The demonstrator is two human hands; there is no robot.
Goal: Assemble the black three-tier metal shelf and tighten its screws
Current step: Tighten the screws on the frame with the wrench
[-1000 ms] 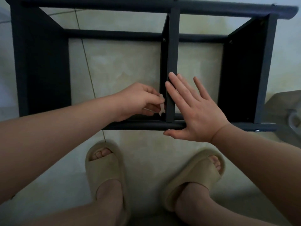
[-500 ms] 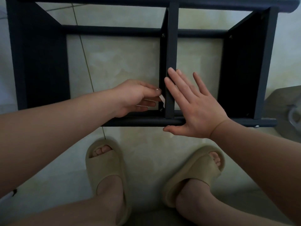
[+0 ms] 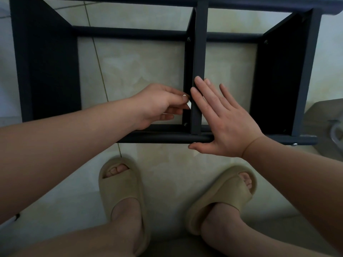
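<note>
The black three-tier metal shelf (image 3: 46,71) lies on its side on the tiled floor, its three panels upright between round rails. My left hand (image 3: 159,106) reaches inside the frame and pinches a small pale wrench (image 3: 189,104) against the left face of the middle panel (image 3: 199,52). A screw head (image 3: 185,124) shows low on that panel, just below the wrench. My right hand (image 3: 222,119) lies flat, fingers straight, pressing on the middle panel's edge and the near rail (image 3: 157,139).
My two feet in beige slippers (image 3: 120,186) stand on the floor right in front of the near rail. A grey object (image 3: 332,117) sits at the right edge. More screw heads show at the far rail (image 3: 189,39).
My left hand has shifted the wrench upward along the middle panel, baring the screw below it. The right hand stays pressed in the same spot.
</note>
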